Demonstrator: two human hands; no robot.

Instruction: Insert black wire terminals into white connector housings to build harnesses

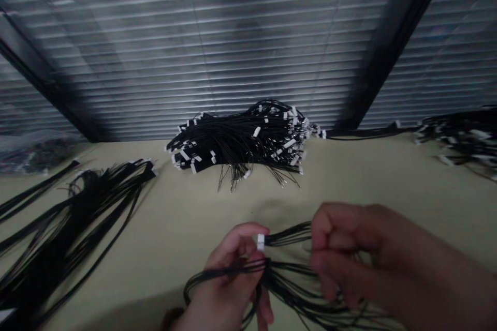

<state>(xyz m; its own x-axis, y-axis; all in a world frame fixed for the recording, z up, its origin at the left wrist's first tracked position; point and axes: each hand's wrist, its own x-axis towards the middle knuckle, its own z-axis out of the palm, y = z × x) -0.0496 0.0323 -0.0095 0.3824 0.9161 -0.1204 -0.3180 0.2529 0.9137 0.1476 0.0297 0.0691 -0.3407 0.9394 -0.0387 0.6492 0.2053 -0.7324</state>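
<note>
My left hand (233, 279) pinches a small white connector (260, 242) between thumb and forefinger. Black wires (289, 234) run from that connector to the right, into the closed fingers of my right hand (349, 256). A looped bundle of black wires (298, 289) passes across my left thumb and palm and fans out below my right hand. What exactly lies between my right fingertips is partly hidden, though the connector's wires end there.
Against the blinds (233, 51) at the back lies a big pile of black wires with white connectors (240, 137). Long black cables (73, 217) spread over the table (186, 207) at left, near a plastic bag (42, 152). Another wire pile (462, 137) sits at far right.
</note>
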